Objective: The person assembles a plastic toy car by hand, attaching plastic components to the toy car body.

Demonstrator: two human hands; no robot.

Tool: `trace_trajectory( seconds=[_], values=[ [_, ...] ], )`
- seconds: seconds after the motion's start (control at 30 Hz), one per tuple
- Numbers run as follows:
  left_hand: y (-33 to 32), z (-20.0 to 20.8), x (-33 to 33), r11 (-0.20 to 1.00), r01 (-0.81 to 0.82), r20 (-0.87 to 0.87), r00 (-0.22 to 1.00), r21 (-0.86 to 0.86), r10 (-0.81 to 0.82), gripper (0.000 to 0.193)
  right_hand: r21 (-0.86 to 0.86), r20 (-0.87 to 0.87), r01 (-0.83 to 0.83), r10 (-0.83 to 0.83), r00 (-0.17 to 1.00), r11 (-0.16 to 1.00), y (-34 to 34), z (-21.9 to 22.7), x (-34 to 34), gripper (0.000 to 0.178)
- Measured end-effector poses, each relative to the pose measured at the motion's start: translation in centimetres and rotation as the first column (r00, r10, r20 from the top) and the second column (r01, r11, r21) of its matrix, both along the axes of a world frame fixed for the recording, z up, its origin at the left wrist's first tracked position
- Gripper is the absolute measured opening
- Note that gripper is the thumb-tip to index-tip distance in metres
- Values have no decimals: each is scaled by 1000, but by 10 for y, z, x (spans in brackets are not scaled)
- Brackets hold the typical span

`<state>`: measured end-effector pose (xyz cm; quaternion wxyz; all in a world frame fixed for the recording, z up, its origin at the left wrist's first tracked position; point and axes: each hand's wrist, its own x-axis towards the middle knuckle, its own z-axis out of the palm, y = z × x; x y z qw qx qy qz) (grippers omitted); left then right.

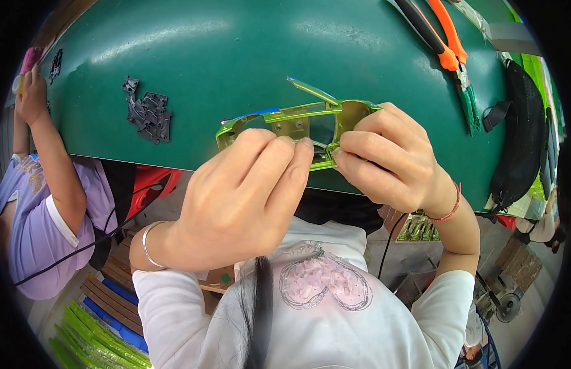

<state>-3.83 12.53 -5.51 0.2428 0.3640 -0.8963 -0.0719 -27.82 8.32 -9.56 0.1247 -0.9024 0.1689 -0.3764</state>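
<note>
Both my hands hold a shiny lime-green frame (298,113) above the near edge of the green table (236,67). It has open windows, a screwed plate inside and blue strips along its upper edge. One thin strip sticks up from its top, tilted. My left hand (233,197) is closed on the frame's near left side, fingertips inside the opening. My right hand (393,157) grips the rounded right end, thumb and forefinger pinched at the near corner. A small dark piece (320,149) shows by the right fingertips; my fingers hide part of it.
Small dark grey clips (151,117) lie heaped at left. Pliers (450,58) with orange-black handles and green-covered jaws lie far right, beside a black pouch (520,135). A co-worker's hand (32,95) is at the left edge. Green parts (95,338) are stacked lower left.
</note>
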Motion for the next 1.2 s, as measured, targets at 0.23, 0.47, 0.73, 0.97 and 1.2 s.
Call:
trace_trajectory(
  seconds=[0.23,0.47,0.73,0.97,1.2],
  values=[
    [1,0,-2,999,-20,-41,999,27,21,44,10,19,-5,5,1000,1000,0,-1,0,24],
    [2,1,-6,997,-46,-69,996,55,50,43,30,23,-6,6,1000,1000,-1,0,-1,23],
    [2,0,-9,995,-50,-139,988,91,62,39,38,38,-20,19,999,999,1,2,-1,25],
    [1,4,-8,988,-12,-156,987,155,37,37,33,48,-28,26,998,999,1,2,-2,26],
    [-1,-1,-2,988,114,-170,981,102,-95,44,32,28,-21,20,999,999,2,3,0,25]
  ],
)
